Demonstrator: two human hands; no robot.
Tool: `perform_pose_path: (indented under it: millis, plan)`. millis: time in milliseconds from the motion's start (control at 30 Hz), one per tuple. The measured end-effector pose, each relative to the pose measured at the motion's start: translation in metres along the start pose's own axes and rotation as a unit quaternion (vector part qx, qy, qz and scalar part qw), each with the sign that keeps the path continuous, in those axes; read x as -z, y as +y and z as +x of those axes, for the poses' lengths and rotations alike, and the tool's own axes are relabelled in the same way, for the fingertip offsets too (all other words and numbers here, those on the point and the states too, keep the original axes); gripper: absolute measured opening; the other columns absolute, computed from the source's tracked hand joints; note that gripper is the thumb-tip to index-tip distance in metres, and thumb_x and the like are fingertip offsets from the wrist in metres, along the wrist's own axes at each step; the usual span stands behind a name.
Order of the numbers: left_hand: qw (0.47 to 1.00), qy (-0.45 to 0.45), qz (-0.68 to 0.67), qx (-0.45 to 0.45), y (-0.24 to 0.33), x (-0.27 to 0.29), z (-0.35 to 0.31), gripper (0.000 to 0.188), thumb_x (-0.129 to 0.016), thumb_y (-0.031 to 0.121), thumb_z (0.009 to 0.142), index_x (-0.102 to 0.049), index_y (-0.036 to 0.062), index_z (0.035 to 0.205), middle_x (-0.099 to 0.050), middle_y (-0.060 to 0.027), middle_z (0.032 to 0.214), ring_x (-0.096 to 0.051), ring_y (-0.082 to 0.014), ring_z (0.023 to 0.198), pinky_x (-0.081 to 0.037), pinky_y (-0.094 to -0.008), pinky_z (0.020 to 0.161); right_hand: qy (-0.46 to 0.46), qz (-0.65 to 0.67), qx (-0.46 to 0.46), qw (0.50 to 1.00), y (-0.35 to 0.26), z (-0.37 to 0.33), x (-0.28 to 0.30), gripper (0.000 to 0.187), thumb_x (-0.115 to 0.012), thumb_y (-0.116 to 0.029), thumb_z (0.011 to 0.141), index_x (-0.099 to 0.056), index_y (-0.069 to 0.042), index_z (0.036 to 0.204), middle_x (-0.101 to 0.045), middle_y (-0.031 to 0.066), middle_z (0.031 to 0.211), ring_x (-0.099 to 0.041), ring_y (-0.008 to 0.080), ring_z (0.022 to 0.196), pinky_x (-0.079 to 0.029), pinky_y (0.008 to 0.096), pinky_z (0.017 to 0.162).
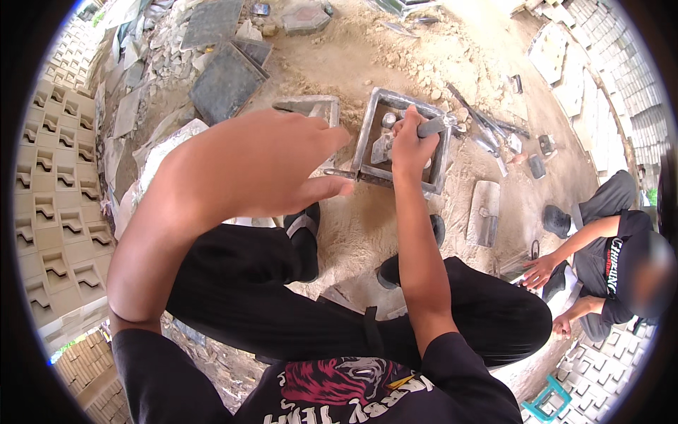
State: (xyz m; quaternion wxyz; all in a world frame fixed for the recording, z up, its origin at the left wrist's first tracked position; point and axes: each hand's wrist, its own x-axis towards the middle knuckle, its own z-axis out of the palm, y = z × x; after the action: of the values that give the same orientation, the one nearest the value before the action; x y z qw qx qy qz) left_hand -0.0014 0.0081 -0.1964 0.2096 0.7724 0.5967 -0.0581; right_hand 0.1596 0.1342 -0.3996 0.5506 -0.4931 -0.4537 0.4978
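A square metal mould frame (364, 134) sits on the sandy ground in front of me. Over its right part, my right hand (413, 145) is closed around a short grey bar-like tool (432, 126), whose exact kind I cannot make out. Inside the frame, left of that hand, lies a small greyish flat piece (381, 149). My left hand (247, 166) is raised nearer to me, left of the frame, with its thumb apart from the fingers and nothing in it. It partly hides a second, lower frame (326, 103) behind it.
A rectangular plastering float (484, 212) lies right of the mould. Metal bars (484, 120) lie beyond it. Dark square slabs (226, 81) and rubble are at the far left. Stacked patterned blocks (60, 191) line the left side. A person (600, 254) sits at the right, near a teal stool (549, 401).
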Motion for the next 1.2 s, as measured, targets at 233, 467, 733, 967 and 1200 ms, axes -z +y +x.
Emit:
perform_pose_path:
  millis: [233, 467, 733, 967, 1200]
  plan:
    - [0.999, 0.019, -0.001, -0.049, 0.001, -0.002, 0.003, 0.053, -0.051, 0.046, 0.093, -0.052, 0.0055, 0.127, -0.06, -0.0145, 0.12, -0.056, -0.0328, 0.111, -0.042, -0.0399, 0.097, -0.077, -0.106, 0.014, 0.991, 0.049, 0.026, 0.0, 0.045, -0.054, -0.024, 0.089, -0.046, 0.0, 0.053, -0.047, 0.0009, 0.05, -0.042, 0.0082, 0.049, -0.033, 0.0328, 0.047]
    - [0.991, -0.094, -0.027, -0.094, 0.02, -0.011, 0.009, 0.048, -0.05, 0.043, 0.094, -0.056, 0.0037, 0.121, -0.061, -0.0168, 0.115, -0.057, -0.033, 0.11, -0.042, -0.0404, 0.097, -0.063, -0.076, 0.138, 0.985, 0.047, 0.022, 0.019, 0.047, -0.053, -0.026, 0.093, -0.045, -0.008, 0.051, -0.044, -0.0034, 0.048, -0.04, 0.0065, 0.045, -0.029, 0.0264, 0.043]
    - [0.984, -0.006, -0.164, 0.065, -0.081, -0.134, 0.187, 0.036, -0.046, 0.037, 0.093, -0.06, 0.0044, 0.101, -0.065, -0.0205, 0.101, -0.059, -0.0394, 0.1, -0.046, -0.0473, 0.083, -0.06, -0.018, 0.038, 0.997, 0.005, 0.044, -0.013, 0.051, -0.056, -0.034, 0.095, -0.046, -0.004, 0.055, -0.044, -0.004, 0.051, -0.037, 0.0066, 0.05, -0.03, 0.0312, 0.046]
    - [0.76, 0.37, -0.487, 0.221, -0.048, -0.306, 0.281, 0.05, -0.031, 0.037, 0.1, -0.058, -0.0042, 0.098, -0.061, -0.0293, 0.097, -0.056, -0.0479, 0.095, -0.043, -0.0513, 0.081, -0.029, -0.068, 0.024, 0.997, 0.036, 0.052, -0.017, 0.052, -0.054, -0.039, 0.097, -0.04, -0.01, 0.056, -0.04, -0.0048, 0.051, -0.035, 0.0058, 0.045, -0.03, 0.025, 0.043]
    - [0.704, 0.319, -0.5, 0.391, -0.033, -0.298, 0.282, 0.061, -0.025, 0.039, 0.1, -0.061, -0.0069, 0.084, -0.061, -0.0321, 0.089, -0.055, -0.0517, 0.089, -0.04, -0.0557, 0.08, -0.186, -0.027, 0.03, 0.982, 0.022, 0.075, -0.007, 0.05, -0.052, -0.033, 0.099, -0.04, -0.009, 0.056, -0.036, -0.0047, 0.051, -0.032, 0.0059, 0.044, -0.027, 0.0238, 0.044]
